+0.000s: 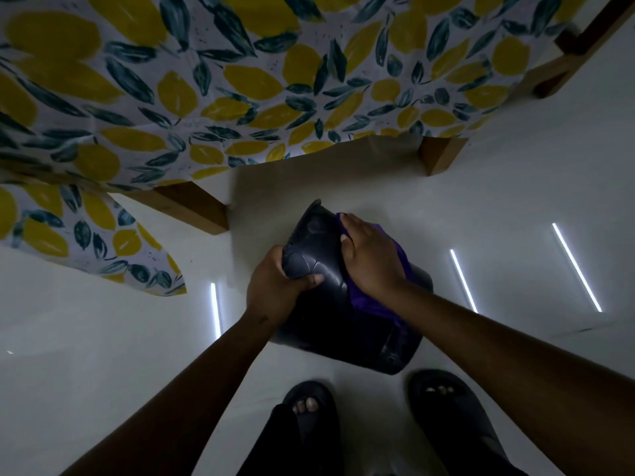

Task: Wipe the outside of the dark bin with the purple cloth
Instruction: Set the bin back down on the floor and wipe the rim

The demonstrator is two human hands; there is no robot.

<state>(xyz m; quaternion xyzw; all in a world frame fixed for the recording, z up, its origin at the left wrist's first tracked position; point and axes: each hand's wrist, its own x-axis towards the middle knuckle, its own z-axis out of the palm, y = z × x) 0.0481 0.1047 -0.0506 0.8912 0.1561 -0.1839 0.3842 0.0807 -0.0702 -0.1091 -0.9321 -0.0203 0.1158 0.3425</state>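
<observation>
**Hands on the tipped bin: watch the grip**

Your left hand is clamped around the near edge of the dark bin, which lies tilted on the white floor, centre frame, just at 12 o'clock from your sandals. Your right hand presses flat on the purple cloth against the bin's 3 o'clock side. Push hard and the bin may skid or roll. Dim light possibly hides unwiped patches.

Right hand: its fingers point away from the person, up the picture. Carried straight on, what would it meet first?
Probably the dark bin's raised edge just past the right hand and purple cloth; beyond lies bare floor. Depth is unclear.
</observation>
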